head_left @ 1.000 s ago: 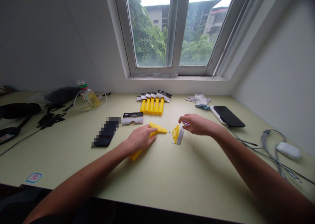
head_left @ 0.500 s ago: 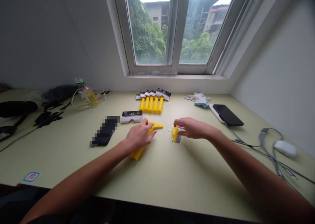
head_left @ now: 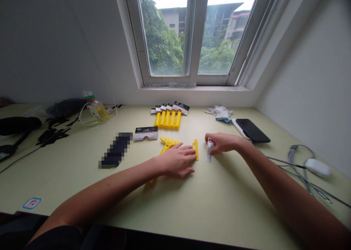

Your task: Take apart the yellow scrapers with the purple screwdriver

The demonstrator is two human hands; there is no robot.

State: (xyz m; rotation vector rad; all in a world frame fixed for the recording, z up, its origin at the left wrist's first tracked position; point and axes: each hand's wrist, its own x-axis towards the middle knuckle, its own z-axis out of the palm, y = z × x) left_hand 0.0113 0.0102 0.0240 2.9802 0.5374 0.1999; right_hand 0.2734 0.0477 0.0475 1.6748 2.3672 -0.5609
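Note:
A yellow scraper handle [head_left: 168, 141] lies on the table, partly covered by my left hand [head_left: 178, 161]. That hand is open, palm down, with its fingers stretched to the right and their tips touching a flat yellow scraper piece [head_left: 195, 149]. To the right of it, a thin grey metal blade [head_left: 208, 156] stands tilted or lies under the fingertips of my right hand [head_left: 221, 142]. My right thumb and fingers are closed on the blade's upper end, where a small purple and white part shows; I cannot make out what that is.
Several yellow scrapers [head_left: 167, 119] with card labels lie in a row at the back. A black and white card [head_left: 146, 133], a dark blurred phone-like slab [head_left: 116, 149], a bottle [head_left: 95, 111], gloves [head_left: 221, 113], a phone [head_left: 252, 130] and cables [head_left: 297, 162] lie around.
My left hand has moved right off the scraper handle onto the yellow piece. My right hand has drawn right with the blade, away from that piece. The small metal nuts no longer show.

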